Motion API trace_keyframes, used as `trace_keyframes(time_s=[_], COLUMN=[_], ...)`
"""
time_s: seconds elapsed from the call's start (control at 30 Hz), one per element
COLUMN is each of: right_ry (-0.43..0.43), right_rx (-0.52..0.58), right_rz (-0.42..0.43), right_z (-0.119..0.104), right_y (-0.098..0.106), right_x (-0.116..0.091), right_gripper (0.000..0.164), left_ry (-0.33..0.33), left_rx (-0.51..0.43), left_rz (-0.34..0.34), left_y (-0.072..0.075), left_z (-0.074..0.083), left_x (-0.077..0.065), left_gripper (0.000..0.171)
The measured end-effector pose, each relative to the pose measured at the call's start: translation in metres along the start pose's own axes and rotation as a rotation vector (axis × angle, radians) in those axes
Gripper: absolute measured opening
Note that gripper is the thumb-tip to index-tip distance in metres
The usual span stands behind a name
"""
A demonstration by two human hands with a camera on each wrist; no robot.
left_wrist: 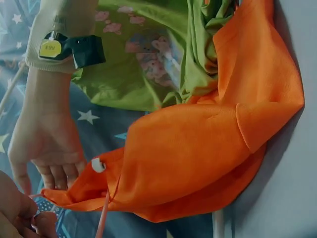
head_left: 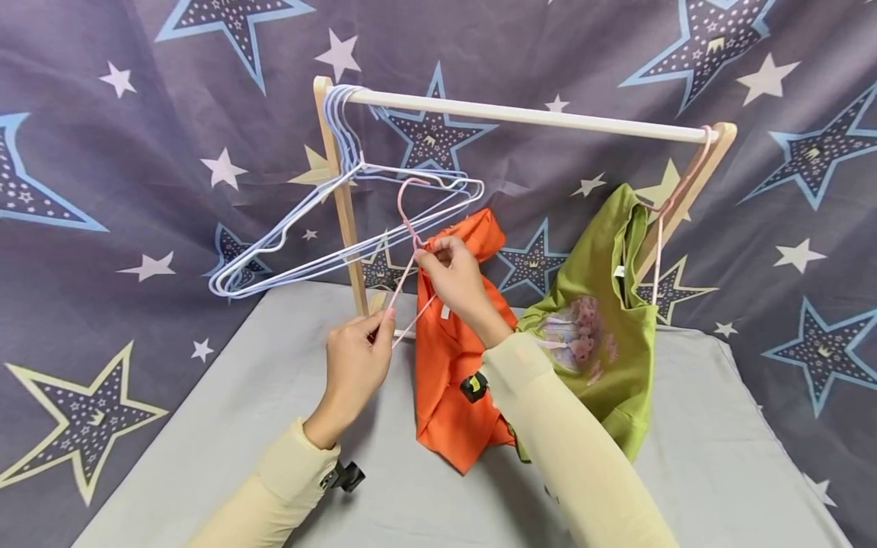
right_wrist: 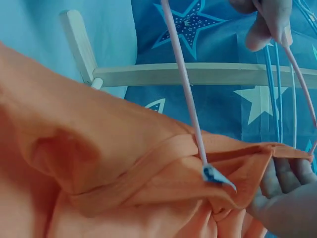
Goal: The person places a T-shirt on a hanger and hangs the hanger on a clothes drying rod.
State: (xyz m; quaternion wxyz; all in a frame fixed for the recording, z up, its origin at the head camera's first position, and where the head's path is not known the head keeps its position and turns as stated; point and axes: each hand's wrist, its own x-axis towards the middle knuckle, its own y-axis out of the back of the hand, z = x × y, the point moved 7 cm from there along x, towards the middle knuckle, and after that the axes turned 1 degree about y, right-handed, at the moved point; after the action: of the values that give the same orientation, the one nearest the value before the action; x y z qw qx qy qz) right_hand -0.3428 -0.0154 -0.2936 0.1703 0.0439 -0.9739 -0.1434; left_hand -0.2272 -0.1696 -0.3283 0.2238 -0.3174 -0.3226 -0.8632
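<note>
Head view: left hand (head_left: 356, 356) pinches the pink hanger (head_left: 402, 282), apparently steadying it; right hand (head_left: 457, 279), at its two o'clock, pinches the orange shirt (head_left: 452, 350), five o'clock from the hook (head_left: 400, 202).

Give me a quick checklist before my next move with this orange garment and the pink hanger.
1. Left hand grip on the pink hanger: ok, pinching one arm.
2. Right hand on the orange garment: ok, at its neckline edge.
3. Hanger's left-hand arm inside the garment: not ok, it shows outside.
4. Other arm seated in the shoulder: cannot tell, cloth hides it.
5. Hook over the rail: not ok, it's off the rail.
</note>
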Motion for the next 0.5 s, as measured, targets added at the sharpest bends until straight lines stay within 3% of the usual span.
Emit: trace_keyframes(time_s=[0.07,0.23,0.5], right_ry=[0.010,0.060,0.081], right_rx=[-0.032,-0.196,-0.278], right_rz=[0.005,0.069,0.206], right_z=[0.001,-0.002,-0.012], right_y=[-0.001,-0.003,0.000], right_x=[-0.001,-0.002,-0.004], right_gripper=[0.038,0.039,0.038], left_ry=[-0.016,-0.072,-0.062], left_rx=[0.003,0.010,0.035], left_rz=[0.002,-0.014,-0.144], left_y=[-0.004,-0.013,-0.014], left_z=[0.000,0.001,0.004], left_x=[-0.001,-0.003,-0.004], left_gripper=[0.030,0.033,0.016])
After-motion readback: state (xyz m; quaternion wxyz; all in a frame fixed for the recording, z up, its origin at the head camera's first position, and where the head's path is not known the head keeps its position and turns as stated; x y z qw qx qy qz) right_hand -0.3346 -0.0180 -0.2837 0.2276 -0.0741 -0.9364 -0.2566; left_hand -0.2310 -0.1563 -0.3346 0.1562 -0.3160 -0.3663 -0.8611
